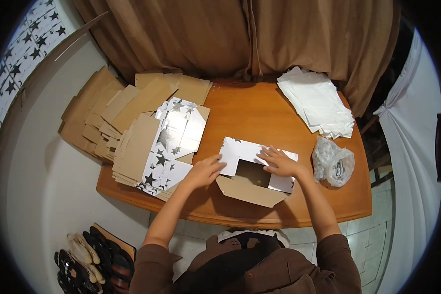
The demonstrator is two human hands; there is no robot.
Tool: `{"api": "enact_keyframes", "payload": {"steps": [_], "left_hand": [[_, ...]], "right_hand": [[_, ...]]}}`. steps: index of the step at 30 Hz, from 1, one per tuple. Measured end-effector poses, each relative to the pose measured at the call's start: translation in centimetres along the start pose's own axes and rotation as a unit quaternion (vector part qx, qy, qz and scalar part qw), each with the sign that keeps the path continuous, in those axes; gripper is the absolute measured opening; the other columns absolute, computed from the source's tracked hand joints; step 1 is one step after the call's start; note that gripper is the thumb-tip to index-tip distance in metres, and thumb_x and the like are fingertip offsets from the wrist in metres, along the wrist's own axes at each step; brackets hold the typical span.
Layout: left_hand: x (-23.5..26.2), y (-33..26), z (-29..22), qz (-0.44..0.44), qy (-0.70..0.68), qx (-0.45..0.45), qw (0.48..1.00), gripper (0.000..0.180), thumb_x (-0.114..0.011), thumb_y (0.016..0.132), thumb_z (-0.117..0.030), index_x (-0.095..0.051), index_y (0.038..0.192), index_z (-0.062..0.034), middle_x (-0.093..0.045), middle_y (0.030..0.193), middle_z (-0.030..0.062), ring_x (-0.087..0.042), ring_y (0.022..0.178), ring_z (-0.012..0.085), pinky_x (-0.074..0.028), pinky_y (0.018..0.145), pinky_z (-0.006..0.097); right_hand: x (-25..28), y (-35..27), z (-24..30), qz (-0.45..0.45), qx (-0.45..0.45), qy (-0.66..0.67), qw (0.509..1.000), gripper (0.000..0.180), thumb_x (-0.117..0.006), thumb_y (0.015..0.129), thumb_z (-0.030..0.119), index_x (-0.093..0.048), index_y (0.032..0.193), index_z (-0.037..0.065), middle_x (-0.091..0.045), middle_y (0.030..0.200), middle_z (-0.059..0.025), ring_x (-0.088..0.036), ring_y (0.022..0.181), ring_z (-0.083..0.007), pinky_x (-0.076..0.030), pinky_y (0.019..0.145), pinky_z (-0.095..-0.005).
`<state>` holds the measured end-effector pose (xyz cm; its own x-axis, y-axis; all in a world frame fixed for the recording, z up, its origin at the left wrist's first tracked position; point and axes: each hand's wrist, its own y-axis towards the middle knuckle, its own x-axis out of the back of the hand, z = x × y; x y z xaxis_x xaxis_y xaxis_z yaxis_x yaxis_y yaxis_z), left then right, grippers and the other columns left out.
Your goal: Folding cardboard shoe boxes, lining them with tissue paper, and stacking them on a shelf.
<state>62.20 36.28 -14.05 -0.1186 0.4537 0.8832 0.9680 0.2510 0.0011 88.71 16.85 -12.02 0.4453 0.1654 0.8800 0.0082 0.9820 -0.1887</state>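
The open star-printed box [252,193] sits on the table [240,112] with its opening upward, its brown near flap spread toward the person. The left hand [208,171], fingers extended, rests against the box's left side, seemingly steadying it; the right hand [279,161], open, spreads over its far right corner, apparently keeping the flap down. Whether the left thumb pinches is hard to tell. Flat cardboard [132,157] left of the box, and a plastic bag [333,161] right of it, seem placed within reach.

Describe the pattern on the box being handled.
The box has dark stars on white, with a plain brown near flap; the head view shows it best.
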Motion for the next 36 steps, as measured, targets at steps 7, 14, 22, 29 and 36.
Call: {"api": "enact_keyframes", "payload": {"steps": [7, 14, 22, 29, 36], "left_hand": [[0.0, 0.6, 0.2, -0.040, 0.099, -0.170, 0.980, 0.046, -0.052, 0.078, 0.000, -0.053, 0.122, -0.0107, -0.048, 0.133, 0.0098, -0.045, 0.122, 0.0263, -0.037, 0.098, 0.039], [-0.5, 4.1, 0.2, -0.031, 0.082, -0.205, 0.975, 0.038, -0.052, 0.080, -0.004, -0.056, 0.117, -0.0086, -0.051, 0.129, 0.0099, -0.047, 0.119, 0.0263, -0.038, 0.096, 0.040], [-2.0, 3.5, 0.4, -0.103, 0.065, -0.212, 0.970, 0.028, -0.055, 0.082, -0.009, -0.063, 0.109, -0.0130, -0.053, 0.123, 0.0136, -0.050, 0.113, 0.0299, -0.041, 0.092, 0.042], [-2.3, 3.5, 0.2, -0.128, 0.068, -0.170, 0.975, 0.026, -0.058, 0.079, -0.013, -0.066, 0.104, -0.0170, -0.050, 0.125, 0.0148, -0.049, 0.112, 0.0315, -0.041, 0.091, 0.042], [-2.1, 3.6, -0.2, -0.116, 0.078, -0.149, 0.979, 0.027, -0.060, 0.077, -0.014, -0.067, 0.103, -0.0167, -0.050, 0.123, 0.0162, -0.048, 0.112, 0.0321, -0.042, 0.090, 0.042]], "right_hand": [[-3.2, -2.6, 0.6, -0.103, -0.004, 0.131, 0.986, 0.045, -0.057, 0.086, 0.025, -0.049, 0.128, 0.010, -0.041, 0.137, -0.0155, -0.036, 0.127, -0.0367, -0.030, 0.104, -0.0455], [-4.2, 2.7, 3.2, -0.228, 0.023, -0.135, 0.964, 0.052, -0.067, 0.075, 0.018, -0.050, 0.124, 0.020, -0.045, 0.130, -0.0166, -0.041, 0.123, -0.0342, -0.035, 0.100, -0.0493], [-4.9, 4.6, 2.5, -0.213, 0.000, -0.177, 0.961, 0.054, -0.064, 0.073, 0.008, -0.051, 0.123, 0.022, -0.045, 0.130, -0.0144, -0.040, 0.124, -0.0364, -0.036, 0.098, -0.0548], [-4.5, 4.3, 3.2, -0.214, -0.006, -0.162, 0.963, 0.050, -0.064, 0.074, 0.008, -0.053, 0.122, 0.020, -0.045, 0.131, -0.0143, -0.039, 0.124, -0.0382, -0.035, 0.098, -0.0564], [-4.7, 4.4, 3.1, -0.210, -0.003, -0.177, 0.962, 0.052, -0.064, 0.075, 0.009, -0.051, 0.124, 0.021, -0.044, 0.131, -0.0133, -0.039, 0.124, -0.0385, -0.034, 0.099, -0.0563]]}}
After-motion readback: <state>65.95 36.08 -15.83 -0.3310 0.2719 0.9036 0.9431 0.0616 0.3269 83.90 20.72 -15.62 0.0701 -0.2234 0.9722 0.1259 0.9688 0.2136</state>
